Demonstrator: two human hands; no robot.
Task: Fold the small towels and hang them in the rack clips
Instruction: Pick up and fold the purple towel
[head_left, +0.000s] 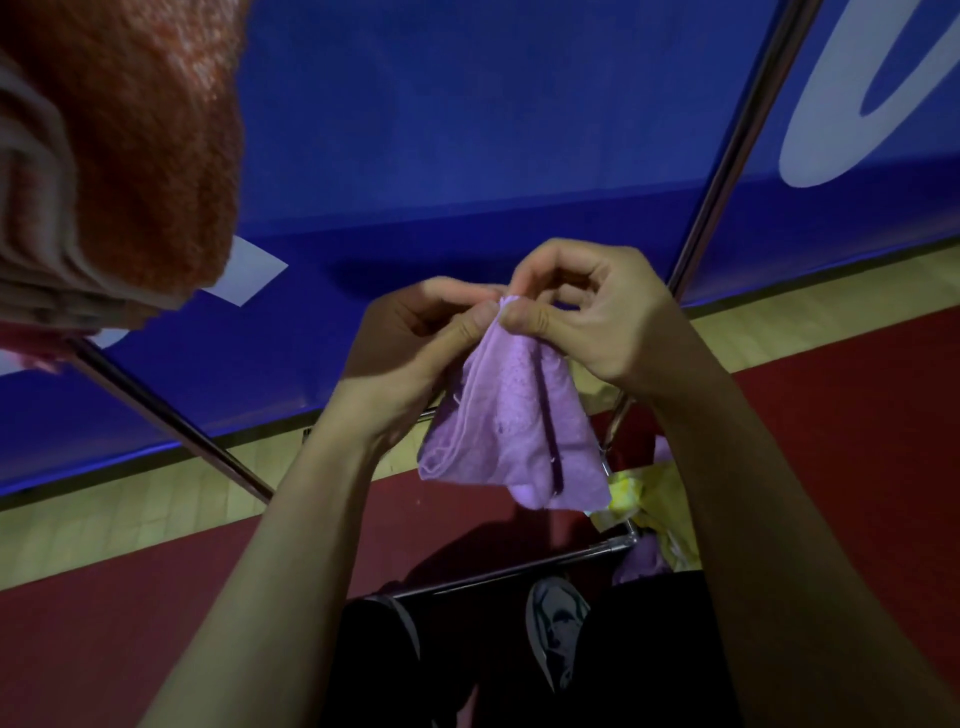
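Note:
A small purple towel (511, 421) hangs folded in the air at the middle of the view. Its top corner is pinched between thumb and fingers of my left hand (415, 343) and my right hand (592, 317), which meet there. The cloth droops below them in loose folds. An orange towel (150, 140) hangs on the rack at the upper left, with folded pale towels (36, 218) beside it. No clip is visible.
Metal rack rods run diagonally at the left (171, 421) and right (727, 171). A low rack bar (519, 571) crosses below the hands. Yellow cloth (649, 499) and more purple cloth (644, 561) lie lower right. A blue banner (467, 130) fills the background.

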